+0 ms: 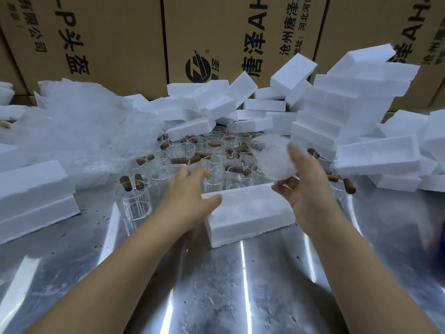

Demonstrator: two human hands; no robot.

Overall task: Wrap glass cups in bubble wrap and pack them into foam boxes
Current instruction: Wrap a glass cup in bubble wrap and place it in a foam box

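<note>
Two hands in play, one box (248, 210) between them. Item one, right hand (305, 186): fingers and thumb curled round a bundle (272, 157) of bubble wrap, presumably a wrapped cup, though I cannot see glass inside it; the bundle is held up in the air, above and just behind the box's right half. Item two, left hand (187, 194): fingers loosely extended, holding nothing, thumb at the box's left top corner; I cannot confirm contact. Item three, the box: white foam, lying on the steel table (216, 285) with its long axis running left to right across my view, right end a little nearer me. I cannot tell whether a cavity faces up or a lid is on. Item four, stock: bare cups (216, 165) crowded behind the box, loose bubble wrap (79, 131) heaped at far left, foam stack (349, 109) at right, cartons (115, 32) along the back. Governing relation, as I judge it: the box lies below and toward me from the bundle, so the right hand is the carrying hand and need only come down and slightly nearer, bundle aligned along the box's length, while the left hand, nearer the left end, steadies or opens it.
</note>
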